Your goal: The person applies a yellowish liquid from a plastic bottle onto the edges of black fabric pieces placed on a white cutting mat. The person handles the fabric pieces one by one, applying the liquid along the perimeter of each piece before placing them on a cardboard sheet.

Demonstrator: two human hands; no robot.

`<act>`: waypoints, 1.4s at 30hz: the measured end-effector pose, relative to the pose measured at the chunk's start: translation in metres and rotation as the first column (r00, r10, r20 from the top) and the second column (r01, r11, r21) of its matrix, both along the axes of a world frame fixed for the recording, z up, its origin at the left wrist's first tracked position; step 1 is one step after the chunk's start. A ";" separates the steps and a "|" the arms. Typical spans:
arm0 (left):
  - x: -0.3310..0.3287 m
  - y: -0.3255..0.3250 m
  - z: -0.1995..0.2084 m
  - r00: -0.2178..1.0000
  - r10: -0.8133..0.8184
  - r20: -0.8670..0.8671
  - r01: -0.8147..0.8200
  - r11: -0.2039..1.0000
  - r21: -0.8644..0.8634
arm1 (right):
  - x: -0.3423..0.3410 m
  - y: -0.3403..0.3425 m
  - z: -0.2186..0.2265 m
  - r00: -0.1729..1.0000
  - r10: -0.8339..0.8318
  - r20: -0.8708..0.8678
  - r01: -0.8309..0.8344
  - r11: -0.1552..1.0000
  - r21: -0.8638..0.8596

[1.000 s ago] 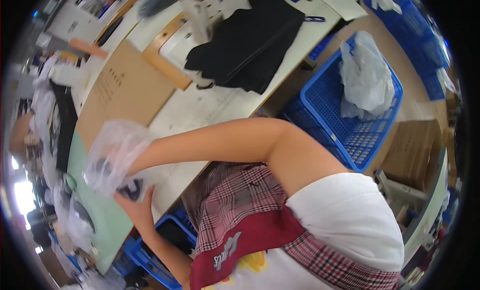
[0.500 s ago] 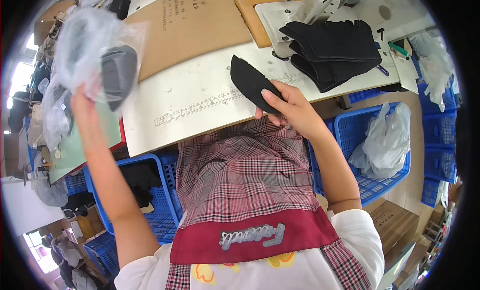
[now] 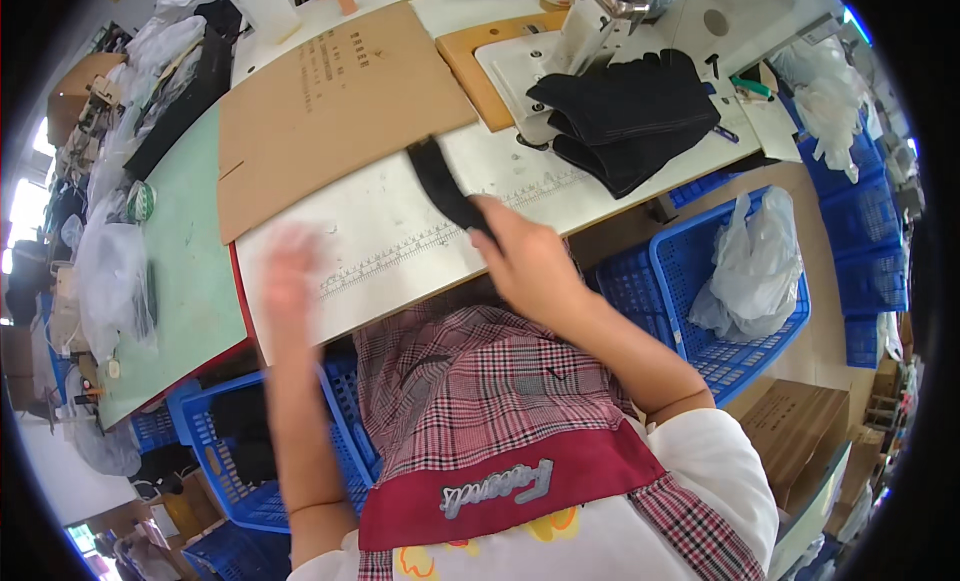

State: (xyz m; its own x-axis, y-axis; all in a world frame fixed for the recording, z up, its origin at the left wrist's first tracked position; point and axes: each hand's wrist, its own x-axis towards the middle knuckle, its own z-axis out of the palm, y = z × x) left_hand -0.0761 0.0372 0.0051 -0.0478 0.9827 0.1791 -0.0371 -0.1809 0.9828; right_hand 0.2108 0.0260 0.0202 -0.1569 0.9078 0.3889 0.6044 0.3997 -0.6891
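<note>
My right hand (image 3: 535,256) pinches a dark, curved fabric piece (image 3: 440,184) at its lower end. The piece slants above the white table (image 3: 390,216), over the printed ruler scale. Over the table's left part hovers my left hand (image 3: 290,271). Motion smears its fingers, and no object shows in it. Stacked black fabric pieces (image 3: 640,121) with stitched edges lie to the right, against the sewing machine (image 3: 590,26).
A flat cardboard sheet (image 3: 340,111) covers the table's far left. Clear plastic bags (image 3: 115,286) rest on the green table (image 3: 190,251) beyond. Blue baskets (image 3: 665,271) stand below on both sides, one with a plastic bag (image 3: 755,271). Scissors or a similar green-handled tool (image 3: 750,87) lies far right.
My left hand has let go of the plastic bag with the grey piece and come back rightward over the white table. My right hand and its fabric piece have moved left.
</note>
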 end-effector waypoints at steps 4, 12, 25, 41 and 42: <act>0.130 -0.013 0.018 0.765 -0.080 0.639 0.346 0.888 -0.302 | -0.027 -0.017 -0.007 0.896 0.041 0.443 -0.151 0.964 0.217; 0.124 0.005 0.008 0.603 -0.396 0.692 0.517 0.855 0.039 | 0.009 -0.017 -0.014 0.597 0.055 -0.801 -0.653 0.612 -0.445; 0.137 0.008 -0.026 0.948 -0.180 0.263 0.159 0.982 0.099 | 0.076 -0.058 0.120 0.877 -0.474 -0.076 0.480 0.861 0.168; 0.124 0.004 -0.024 0.926 0.046 0.375 -0.070 0.996 0.050 | 0.086 -0.077 0.000 0.882 -0.303 0.361 0.240 0.948 0.208; 0.123 0.002 -0.024 0.924 0.029 0.381 -0.042 0.999 0.026 | 0.088 -0.078 -0.017 0.840 -0.192 0.507 0.237 0.971 -0.025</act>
State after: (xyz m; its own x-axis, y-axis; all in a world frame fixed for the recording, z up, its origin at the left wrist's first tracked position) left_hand 0.0474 0.0394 -0.0189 -0.1538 0.9729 0.1728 -0.3997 -0.2212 0.8896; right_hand 0.2984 -0.0525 0.0029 -0.1061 0.9666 0.2333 0.9387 0.1748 -0.2972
